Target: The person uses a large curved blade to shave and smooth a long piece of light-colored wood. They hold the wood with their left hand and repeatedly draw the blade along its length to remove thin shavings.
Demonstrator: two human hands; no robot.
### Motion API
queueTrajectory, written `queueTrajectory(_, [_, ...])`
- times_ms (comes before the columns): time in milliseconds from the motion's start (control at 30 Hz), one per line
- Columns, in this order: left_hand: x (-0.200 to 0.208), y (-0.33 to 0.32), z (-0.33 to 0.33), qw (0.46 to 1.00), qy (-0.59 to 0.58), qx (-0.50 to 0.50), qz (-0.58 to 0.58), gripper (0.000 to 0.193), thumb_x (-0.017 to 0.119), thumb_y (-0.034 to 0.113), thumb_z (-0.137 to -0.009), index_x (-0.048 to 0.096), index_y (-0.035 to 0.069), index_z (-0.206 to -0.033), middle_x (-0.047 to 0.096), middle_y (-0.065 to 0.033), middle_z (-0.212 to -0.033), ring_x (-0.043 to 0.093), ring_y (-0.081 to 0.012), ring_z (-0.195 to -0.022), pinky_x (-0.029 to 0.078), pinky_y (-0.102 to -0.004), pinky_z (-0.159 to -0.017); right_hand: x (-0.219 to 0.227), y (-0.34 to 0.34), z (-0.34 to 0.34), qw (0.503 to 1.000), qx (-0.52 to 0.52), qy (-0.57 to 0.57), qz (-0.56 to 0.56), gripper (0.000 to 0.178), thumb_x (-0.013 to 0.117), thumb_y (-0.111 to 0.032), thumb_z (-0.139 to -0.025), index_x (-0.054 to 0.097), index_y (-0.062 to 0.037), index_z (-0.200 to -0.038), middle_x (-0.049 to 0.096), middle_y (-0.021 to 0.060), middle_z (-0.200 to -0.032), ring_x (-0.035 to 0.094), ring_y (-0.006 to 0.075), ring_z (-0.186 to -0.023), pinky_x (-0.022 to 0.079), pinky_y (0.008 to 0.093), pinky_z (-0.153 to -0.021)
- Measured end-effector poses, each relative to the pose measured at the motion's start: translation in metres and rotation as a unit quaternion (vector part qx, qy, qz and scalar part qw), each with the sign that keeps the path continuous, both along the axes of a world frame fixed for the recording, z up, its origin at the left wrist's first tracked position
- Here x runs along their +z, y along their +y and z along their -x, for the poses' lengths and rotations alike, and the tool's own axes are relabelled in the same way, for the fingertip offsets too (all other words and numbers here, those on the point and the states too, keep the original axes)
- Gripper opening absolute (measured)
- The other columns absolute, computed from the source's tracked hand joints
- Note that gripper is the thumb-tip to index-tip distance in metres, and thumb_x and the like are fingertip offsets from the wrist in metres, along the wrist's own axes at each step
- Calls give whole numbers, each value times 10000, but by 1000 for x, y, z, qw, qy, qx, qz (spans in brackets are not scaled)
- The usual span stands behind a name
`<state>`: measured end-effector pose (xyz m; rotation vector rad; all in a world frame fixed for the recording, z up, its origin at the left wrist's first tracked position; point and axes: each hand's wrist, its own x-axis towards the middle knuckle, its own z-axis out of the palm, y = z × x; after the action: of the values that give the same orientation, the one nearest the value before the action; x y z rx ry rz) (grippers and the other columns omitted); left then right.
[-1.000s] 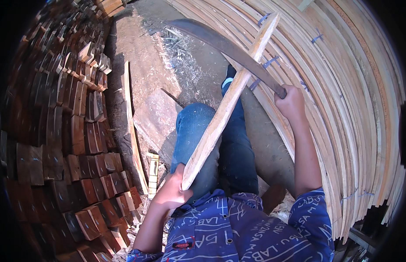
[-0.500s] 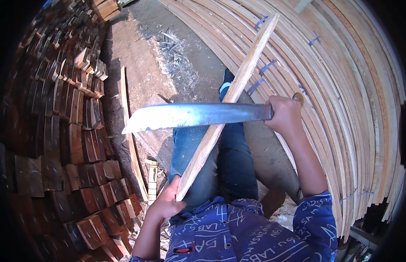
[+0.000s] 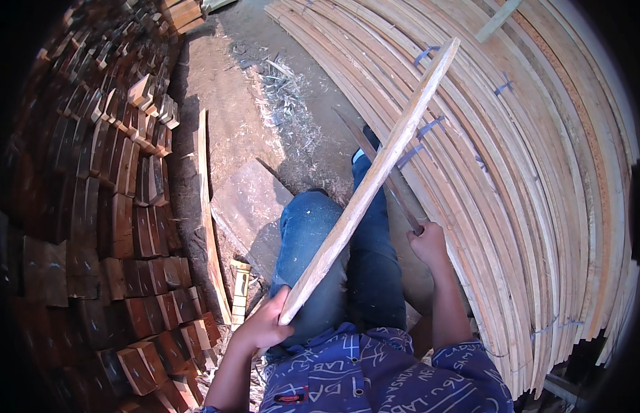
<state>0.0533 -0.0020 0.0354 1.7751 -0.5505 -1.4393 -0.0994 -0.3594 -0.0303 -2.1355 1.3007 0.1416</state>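
Observation:
A long, rough wooden strip slants across my lap, from the lower left up to the far right. My left hand is wrapped round its near end, beside my left thigh. On the right, my right hand is closed on the handle of a machete. The blade is seen almost edge-on and points away from me; it passes behind the strip, so part of it is hidden. My jeans-clad legs are under the strip.
Stacked dark wooden blocks rise along the left. Long pale strips, some tied with blue bands, lie in a curved-looking pile on the right. A flat board, a loose slat and a heap of shavings lie on the ground.
The machete has swung from lying crosswise above the strip to pointing away beside it, edge-on. My right hand has dropped lower and nearer. My left hand still grips the strip.

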Motion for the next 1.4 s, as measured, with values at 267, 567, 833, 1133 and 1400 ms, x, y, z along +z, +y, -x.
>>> queueTrajectory(267, [-5, 0, 14, 995, -78, 57, 20, 477, 645, -2, -676, 485, 41, -1123, 561, -117, -884, 532, -173, -845, 451, -294, -789, -49, 73, 50, 971, -109, -62, -204, 287, 704, -199, -865, 585, 46, -778, 579, 116, -587, 593, 247, -497, 484, 387, -502])
queueTrajectory(567, [3, -7, 53, 913, -391, 98, -62, 474, 744, 176, -653, 533, 40, -1055, 653, -230, -895, 656, -428, -825, 536, -506, -713, 3, 45, 117, 932, -252, -182, -185, 210, 664, -140, -910, 533, -45, -777, 483, 16, -523, 469, 112, -376, 363, 270, -345])
queueTrajectory(833, [-11, -15, 60, 920, -380, 48, -80, 587, 765, 205, -644, 467, 36, -1122, 662, -246, -865, 668, -430, -811, 542, -497, -730, 46, 66, 104, 855, -275, -323, -298, 236, 676, -115, -894, 467, -90, -789, 431, 1, -524, 422, 108, -373, 342, 266, -358])
queueTrajectory(1133, [3, 7, 29, 984, -145, 39, -94, 685, 883, 347, -656, 567, -17, -1142, 683, -224, -1018, 686, -323, -953, 524, -402, -851, 47, 79, 87, 803, -295, -355, -378, 209, 666, -94, -874, 468, -97, -809, 427, -1, -525, 435, 112, -382, 349, 272, -357])
queueTrajectory(1400, [-2, 7, 33, 994, -84, 11, -74, 344, 826, 248, -777, 738, 6, -1005, 734, -120, -844, 699, -186, -777, 529, -311, -718, 59, 81, 94, 851, -260, -332, -314, 247, 685, -70, -881, 473, -75, -754, 457, 7, -518, 455, 102, -381, 349, 259, -354])
